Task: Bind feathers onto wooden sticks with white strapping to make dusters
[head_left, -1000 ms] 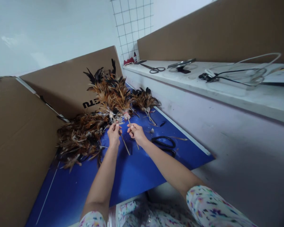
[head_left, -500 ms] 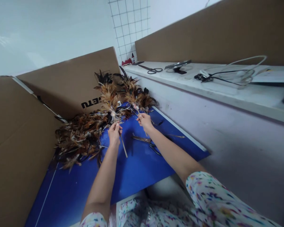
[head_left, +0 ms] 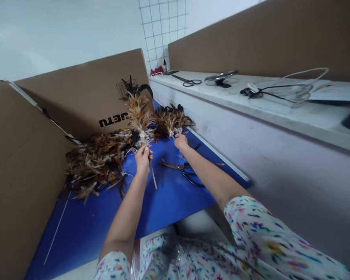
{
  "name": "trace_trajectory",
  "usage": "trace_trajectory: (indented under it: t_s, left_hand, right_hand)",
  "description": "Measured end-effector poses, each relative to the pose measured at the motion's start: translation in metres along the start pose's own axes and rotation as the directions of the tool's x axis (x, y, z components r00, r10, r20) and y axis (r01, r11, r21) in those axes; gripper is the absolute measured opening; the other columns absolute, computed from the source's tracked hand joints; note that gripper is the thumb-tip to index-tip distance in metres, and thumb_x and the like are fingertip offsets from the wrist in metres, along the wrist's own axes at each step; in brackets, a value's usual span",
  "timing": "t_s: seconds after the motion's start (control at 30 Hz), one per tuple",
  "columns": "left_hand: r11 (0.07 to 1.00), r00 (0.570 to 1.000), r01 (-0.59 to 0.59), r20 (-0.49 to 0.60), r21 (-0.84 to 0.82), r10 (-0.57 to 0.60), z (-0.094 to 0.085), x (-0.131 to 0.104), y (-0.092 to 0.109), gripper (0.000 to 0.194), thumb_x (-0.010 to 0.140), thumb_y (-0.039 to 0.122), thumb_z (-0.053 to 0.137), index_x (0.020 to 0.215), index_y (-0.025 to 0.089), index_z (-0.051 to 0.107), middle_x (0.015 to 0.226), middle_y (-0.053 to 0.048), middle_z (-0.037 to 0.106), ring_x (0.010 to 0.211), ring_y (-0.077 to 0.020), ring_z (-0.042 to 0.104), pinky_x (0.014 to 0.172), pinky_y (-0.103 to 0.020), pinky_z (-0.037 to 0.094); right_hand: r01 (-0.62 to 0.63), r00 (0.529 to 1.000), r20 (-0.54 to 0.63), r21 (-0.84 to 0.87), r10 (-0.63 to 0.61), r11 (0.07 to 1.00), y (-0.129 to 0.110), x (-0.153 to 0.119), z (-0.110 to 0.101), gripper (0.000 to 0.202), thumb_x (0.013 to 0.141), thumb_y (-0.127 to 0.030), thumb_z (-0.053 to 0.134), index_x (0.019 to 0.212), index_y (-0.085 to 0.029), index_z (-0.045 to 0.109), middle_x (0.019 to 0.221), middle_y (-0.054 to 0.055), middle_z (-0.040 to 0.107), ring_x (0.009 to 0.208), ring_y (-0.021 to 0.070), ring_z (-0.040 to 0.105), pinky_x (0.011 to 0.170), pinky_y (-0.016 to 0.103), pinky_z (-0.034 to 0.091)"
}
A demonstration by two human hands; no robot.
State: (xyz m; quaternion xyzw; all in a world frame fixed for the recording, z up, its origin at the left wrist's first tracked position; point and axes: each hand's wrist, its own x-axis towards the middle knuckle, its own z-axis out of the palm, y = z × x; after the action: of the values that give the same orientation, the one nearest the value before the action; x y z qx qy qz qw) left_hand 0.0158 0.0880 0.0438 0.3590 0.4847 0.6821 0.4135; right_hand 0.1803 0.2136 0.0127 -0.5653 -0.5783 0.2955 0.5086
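Observation:
My left hand (head_left: 142, 155) is closed around the thin stick of a feather duster (head_left: 138, 111). Its brown and black feathers point up and away, and the bare stick end hangs below my fingers. My right hand (head_left: 181, 142) is farther right, fingers pinched at the pale base of a brown-black feather bunch (head_left: 169, 118) lying on the blue work surface (head_left: 169, 210). What those fingers hold, if anything, is hidden. Scissors (head_left: 191, 175) with black handles lie under my right forearm. Left of my left hand spreads a heap of loose brown feathers (head_left: 96, 165).
Cardboard panels (head_left: 84, 97) stand behind and at the left. Along the right runs a raised white ledge (head_left: 236, 93) carrying another pair of scissors (head_left: 189, 81), a phone on a stand (head_left: 221, 77), tangled cables (head_left: 282, 93) and a small bottle (head_left: 165, 66).
The feather duster in my right hand has gone from its raised position; feathers there now lie low. My right hand shifted slightly right and away. My left hand keeps its duster, now more upright.

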Motion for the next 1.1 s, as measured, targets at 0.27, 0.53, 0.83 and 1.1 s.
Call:
trace_trajectory:
  t_s: [0.27, 0.53, 0.83, 1.1]
  left_hand:
    - [0.998, 0.998, 0.057, 0.018, 0.029, -0.057, 0.003, -0.003, -0.008, 0.030, 0.072, 0.036, 0.071, 0.094, 0.016, 0.069, 0.070, 0.000, 0.060, 0.055, -0.0071, 0.050, 0.046, -0.017, 0.032]
    - [0.995, 0.990, 0.097, 0.101, 0.003, -0.096, 0.004, -0.017, -0.011, 0.030, 0.072, 0.036, 0.070, 0.095, 0.017, 0.071, 0.076, -0.002, 0.062, 0.066, -0.0100, 0.054, 0.057, -0.020, 0.042]
    - [0.963, 0.971, 0.237, 0.078, -0.130, -0.228, -0.022, -0.028, 0.005, 0.037, 0.077, 0.041, 0.068, 0.102, 0.016, 0.057, 0.078, -0.004, 0.068, 0.060, -0.0125, 0.063, 0.059, -0.025, 0.049]
    - [0.956, 0.969, 0.231, -0.040, -0.180, -0.242, -0.049, -0.028, 0.029, 0.026, 0.087, 0.040, 0.058, 0.086, 0.014, 0.054, 0.071, -0.002, 0.065, 0.046, -0.0096, 0.057, 0.043, -0.020, 0.041]
  right_hand:
    - [-0.016, 0.931, 0.365, 0.134, -0.034, 0.991, -0.037, -0.077, -0.018, 0.009, 0.076, -0.023, 0.061, 0.072, -0.016, 0.066, 0.062, 0.001, 0.063, 0.051, 0.0108, 0.056, 0.050, 0.022, 0.043]
    - [-0.294, 0.717, 0.695, 0.381, -0.062, 0.877, -0.057, -0.146, -0.020, 0.009, 0.072, -0.015, 0.062, 0.081, -0.014, 0.062, 0.049, -0.006, 0.056, 0.039, 0.0049, 0.046, 0.037, 0.015, 0.031]
    - [-0.333, 0.726, 0.687, 0.365, -0.011, 0.870, -0.055, -0.186, -0.014, 0.011, 0.069, -0.012, 0.061, 0.077, -0.017, 0.054, 0.052, -0.006, 0.055, 0.042, 0.0077, 0.051, 0.035, 0.017, 0.039]
    - [-0.287, 0.648, 0.761, 0.271, -0.022, 0.919, -0.057, -0.226, 0.003, 0.013, 0.071, -0.015, 0.062, 0.079, -0.018, 0.052, 0.061, -0.005, 0.056, 0.049, 0.0092, 0.058, 0.041, 0.018, 0.042]
